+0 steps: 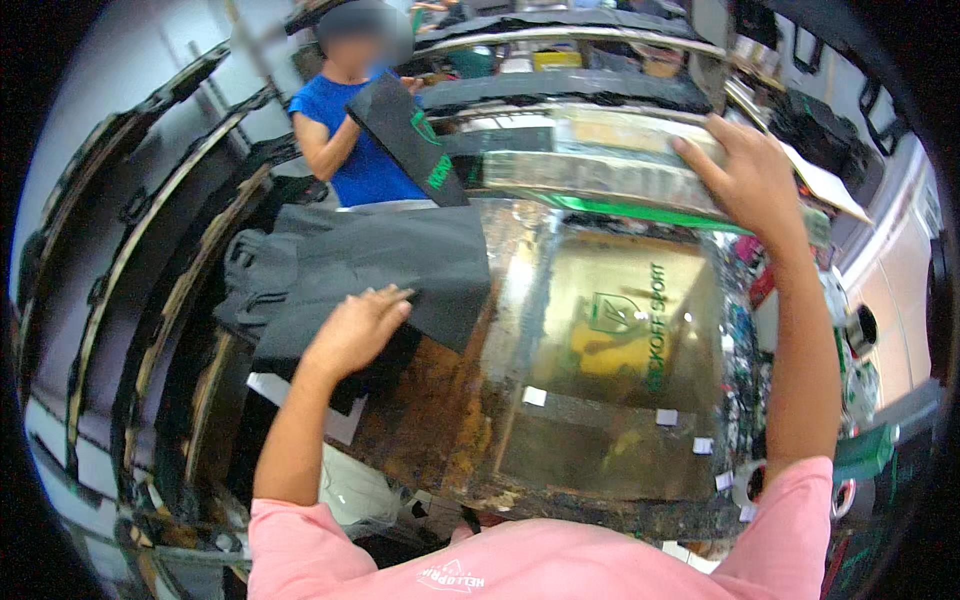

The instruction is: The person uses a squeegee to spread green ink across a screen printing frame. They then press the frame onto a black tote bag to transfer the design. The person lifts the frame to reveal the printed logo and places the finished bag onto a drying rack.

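Observation:
My left hand (362,325) lies on a stack of dark fabric bags (370,245) at the left of the worktable, its fingers stretched over the cloth. My right arm reaches far forward. The right hand (745,180) grips the upper edge of a raised, light wooden frame (600,175), thumb to the left. Green ink runs along the frame's lower edge. Between my arms is a flat, shiny, yellowish printing surface (630,350) with a dark green emblem and lettering. Several small white tabs (535,397) stick to it and near its right edge.
Across the table, a person in a blue sleeveless top (375,150) holds a black bag (410,135) with a green print. Long dark racks (150,270) curve along the left. At the right are a green container (865,452) and rolls of tape (748,485).

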Motion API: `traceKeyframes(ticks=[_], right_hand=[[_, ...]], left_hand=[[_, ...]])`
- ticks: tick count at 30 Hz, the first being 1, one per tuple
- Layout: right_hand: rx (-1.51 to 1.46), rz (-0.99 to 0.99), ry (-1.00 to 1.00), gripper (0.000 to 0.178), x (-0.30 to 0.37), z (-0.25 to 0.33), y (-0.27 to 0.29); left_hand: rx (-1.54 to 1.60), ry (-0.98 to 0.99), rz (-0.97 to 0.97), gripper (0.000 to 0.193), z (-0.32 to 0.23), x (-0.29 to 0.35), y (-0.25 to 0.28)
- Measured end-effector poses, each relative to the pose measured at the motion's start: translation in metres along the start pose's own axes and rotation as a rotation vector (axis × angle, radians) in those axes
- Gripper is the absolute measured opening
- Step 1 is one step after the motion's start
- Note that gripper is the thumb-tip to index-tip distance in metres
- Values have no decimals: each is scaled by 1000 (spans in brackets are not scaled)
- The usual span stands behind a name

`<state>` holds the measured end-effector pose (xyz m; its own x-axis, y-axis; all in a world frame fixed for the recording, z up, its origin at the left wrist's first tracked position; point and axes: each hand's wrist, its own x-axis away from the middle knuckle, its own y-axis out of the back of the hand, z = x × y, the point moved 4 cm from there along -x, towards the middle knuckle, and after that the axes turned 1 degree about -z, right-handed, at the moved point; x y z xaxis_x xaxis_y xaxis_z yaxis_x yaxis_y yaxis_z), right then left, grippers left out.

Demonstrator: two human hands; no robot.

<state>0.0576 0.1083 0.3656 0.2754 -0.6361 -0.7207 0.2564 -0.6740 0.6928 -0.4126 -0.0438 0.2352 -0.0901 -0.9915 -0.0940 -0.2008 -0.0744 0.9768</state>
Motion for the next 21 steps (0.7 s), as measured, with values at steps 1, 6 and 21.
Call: traceKeyframes(ticks=[1,6,21], right_hand=[[-19,-25,16,71,-1,-1,0],[-36,-27,81,71,6,-2,1],[-36,141,-60,71,4,14,22]], left_hand=[[-2,-17,20,49,-25,-1,-22],[175,-84,101,65,-143,-5,-161],[126,-408,150,110,-324,-54,-316]])
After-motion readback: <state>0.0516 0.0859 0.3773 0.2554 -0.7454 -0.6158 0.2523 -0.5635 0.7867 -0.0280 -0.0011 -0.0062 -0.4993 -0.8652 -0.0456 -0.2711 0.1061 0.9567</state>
